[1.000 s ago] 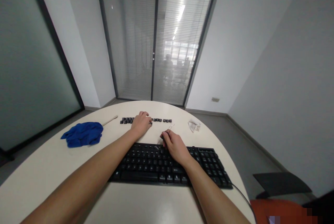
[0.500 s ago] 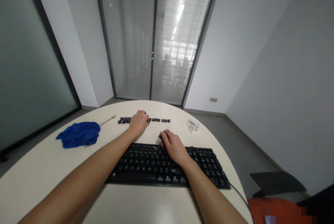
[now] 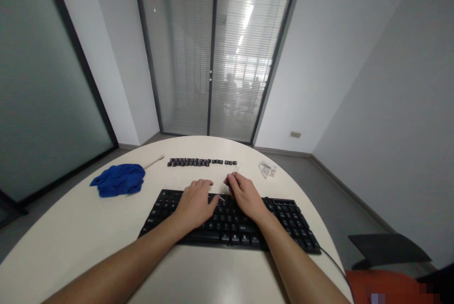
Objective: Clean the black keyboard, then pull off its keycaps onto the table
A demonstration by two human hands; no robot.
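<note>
A black keyboard [image 3: 244, 226] lies across the table in front of me, its cable leaving at the right. My right hand [image 3: 244, 195] is closed around a thin wire keycap puller [image 3: 237, 168], whose wire ends stick out above the fist and down toward the keys. Over the keyboard's left half rests my left hand [image 3: 196, 202], palm down, thumb stretched toward the puller's lower end and nothing seen in it. Beyond the keyboard, loose black keycaps [image 3: 187, 162] stand in two rows, with a few more to the right.
A crumpled blue cloth [image 3: 118, 180] lies at the left, with a pale-handled brush [image 3: 154, 161] beside it. Small clear plastic wrapping [image 3: 266, 169] sits at the right. The round white table [image 3: 177, 275] has a red chair [image 3: 386, 285] at its right edge.
My left hand has moved from the keycap row back toward me onto the keyboard, near my right hand. My right hand keeps hold of the puller. The view has shifted slightly.
</note>
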